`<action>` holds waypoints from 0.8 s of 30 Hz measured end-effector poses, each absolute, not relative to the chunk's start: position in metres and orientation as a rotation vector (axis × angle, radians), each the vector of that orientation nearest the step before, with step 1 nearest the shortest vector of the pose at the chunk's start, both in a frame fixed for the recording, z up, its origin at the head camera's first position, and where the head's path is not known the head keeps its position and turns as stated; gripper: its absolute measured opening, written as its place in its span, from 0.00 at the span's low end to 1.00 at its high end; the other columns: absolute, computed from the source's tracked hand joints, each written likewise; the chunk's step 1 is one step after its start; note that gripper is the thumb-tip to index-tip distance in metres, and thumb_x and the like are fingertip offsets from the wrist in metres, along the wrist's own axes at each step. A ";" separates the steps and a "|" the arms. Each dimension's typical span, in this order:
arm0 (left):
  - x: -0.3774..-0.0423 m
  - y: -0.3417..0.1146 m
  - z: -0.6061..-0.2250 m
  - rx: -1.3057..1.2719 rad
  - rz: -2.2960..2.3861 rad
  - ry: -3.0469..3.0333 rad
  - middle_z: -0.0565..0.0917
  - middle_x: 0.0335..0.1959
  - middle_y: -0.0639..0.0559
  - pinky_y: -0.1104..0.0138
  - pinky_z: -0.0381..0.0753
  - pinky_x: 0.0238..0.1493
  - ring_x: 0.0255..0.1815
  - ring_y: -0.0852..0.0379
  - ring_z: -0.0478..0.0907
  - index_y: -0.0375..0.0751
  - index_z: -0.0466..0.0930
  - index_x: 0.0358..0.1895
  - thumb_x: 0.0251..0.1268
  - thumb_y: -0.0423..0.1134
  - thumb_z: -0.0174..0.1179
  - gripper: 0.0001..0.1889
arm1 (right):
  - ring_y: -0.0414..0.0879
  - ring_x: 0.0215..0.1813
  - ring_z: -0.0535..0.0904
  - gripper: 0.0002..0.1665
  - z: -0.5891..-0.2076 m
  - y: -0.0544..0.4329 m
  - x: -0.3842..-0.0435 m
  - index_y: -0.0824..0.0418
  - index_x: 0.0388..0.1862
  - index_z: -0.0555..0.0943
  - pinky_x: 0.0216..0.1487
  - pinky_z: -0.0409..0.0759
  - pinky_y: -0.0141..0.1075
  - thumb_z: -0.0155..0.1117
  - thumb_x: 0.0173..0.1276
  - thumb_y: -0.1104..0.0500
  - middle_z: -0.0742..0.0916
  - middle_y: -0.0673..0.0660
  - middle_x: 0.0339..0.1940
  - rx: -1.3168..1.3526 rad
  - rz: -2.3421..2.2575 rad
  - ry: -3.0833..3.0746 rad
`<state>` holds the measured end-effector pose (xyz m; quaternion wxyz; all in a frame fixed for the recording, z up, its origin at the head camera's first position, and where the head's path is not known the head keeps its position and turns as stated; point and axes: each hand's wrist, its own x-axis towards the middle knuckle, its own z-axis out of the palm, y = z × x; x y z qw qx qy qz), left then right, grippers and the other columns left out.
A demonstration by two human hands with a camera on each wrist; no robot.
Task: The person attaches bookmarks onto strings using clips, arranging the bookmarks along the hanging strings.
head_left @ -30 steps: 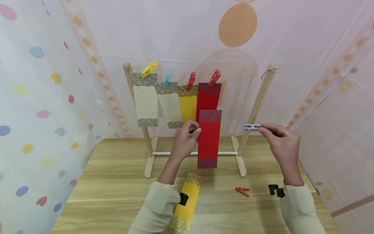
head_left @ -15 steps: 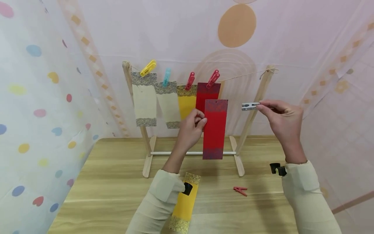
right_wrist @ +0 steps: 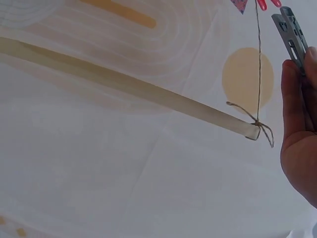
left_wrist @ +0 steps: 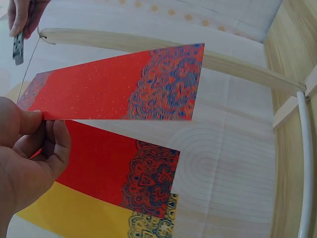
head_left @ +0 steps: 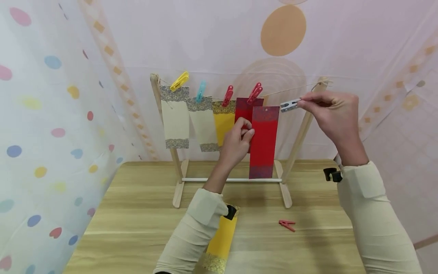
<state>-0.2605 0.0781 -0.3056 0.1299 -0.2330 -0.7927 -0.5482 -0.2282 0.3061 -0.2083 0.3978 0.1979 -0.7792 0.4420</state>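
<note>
My left hand (head_left: 237, 142) pinches the left edge of a red card (head_left: 263, 144) with patterned ends and a small hole at its top. The card stands upright in front of the string (head_left: 284, 91), partly over another red card (head_left: 242, 108) that hangs there. In my right hand (head_left: 335, 114) a grey clothespin (head_left: 290, 105) is pinched by one end, its other end pointing left close to the held card's top right corner. The right wrist view shows the grey clothespin (right_wrist: 292, 37) between thumb and fingers. Red clothespins (head_left: 254, 93) grip the string nearby.
A wooden stand (head_left: 301, 133) carries the string. Two cream cards (head_left: 175, 121) and a yellow card (head_left: 224, 118) hang at left, under yellow, blue and red clothespins. On the table (head_left: 137, 213) lie another yellow card (head_left: 222, 236) and a red clothespin (head_left: 286, 224).
The held red card has moved up and to the right, towards the string. My right hand has risen with the grey clothespin, which now sits nearer the card's top.
</note>
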 end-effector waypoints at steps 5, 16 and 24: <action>-0.266 0.082 -0.297 -0.685 -1.569 -2.290 0.65 0.17 0.51 0.67 0.61 0.20 0.17 0.56 0.60 0.39 0.72 0.48 0.78 0.35 0.55 0.04 | 0.26 0.29 0.81 0.05 -0.192 0.303 -0.237 0.68 0.31 0.91 0.35 0.76 0.20 0.80 0.56 0.68 0.89 0.42 0.28 0.526 0.947 -2.026; -0.273 0.089 -0.292 -0.681 -1.576 -2.295 0.67 0.17 0.50 0.67 0.62 0.21 0.18 0.55 0.61 0.40 0.72 0.50 0.78 0.36 0.54 0.05 | 0.12 0.33 0.74 0.08 -0.170 0.292 -0.257 0.69 0.36 0.90 0.40 0.74 0.16 0.78 0.60 0.65 0.91 0.61 0.33 0.595 0.716 -2.159; -0.276 0.094 -0.288 -0.721 -1.549 -2.303 0.64 0.16 0.52 0.67 0.56 0.19 0.16 0.57 0.57 0.40 0.71 0.51 0.79 0.37 0.53 0.06 | 0.11 0.30 0.72 0.06 -0.167 0.293 -0.265 0.69 0.34 0.90 0.37 0.72 0.15 0.77 0.60 0.66 0.91 0.62 0.31 0.573 0.670 -2.179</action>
